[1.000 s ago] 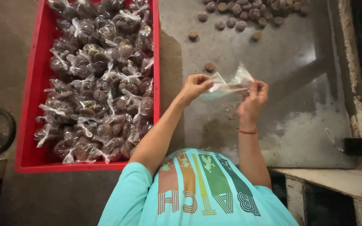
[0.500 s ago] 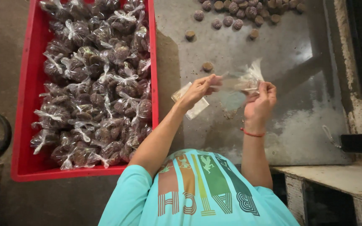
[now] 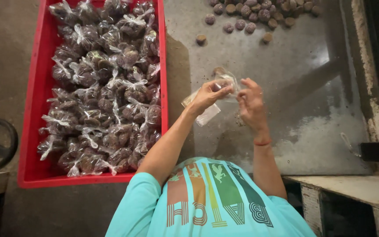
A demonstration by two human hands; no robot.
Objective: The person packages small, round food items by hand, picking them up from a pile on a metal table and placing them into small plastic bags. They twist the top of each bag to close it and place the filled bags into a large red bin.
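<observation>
Two hands meet above the middle of the grey work surface [image 3: 286, 87] in the head view. The left hand [image 3: 208, 94] pinches a small clear plastic bag [image 3: 224, 85] between thumb and fingers, and a few flat spare bags [image 3: 203, 112] hang folded beneath its palm. The right hand [image 3: 251, 103] holds the bag's other side with fingertips, its palm turned away, so how firm that hold is cannot be told. The bag is crumpled and see-through; something brown shows through it, but whether that lies inside or on the surface behind is unclear.

Along the surface's far edge lies a heap of round brown pieces [image 3: 259, 11], cut off by the top of the frame, with one loose piece [image 3: 201, 39] nearer. A red crate [image 3: 33, 131] stands by the left edge, filled with tied bags of brown pieces [image 3: 106, 87]; its far end is out of frame. At bottom, a turquoise shirt [image 3: 207, 206] hides the surface's near edge.
</observation>
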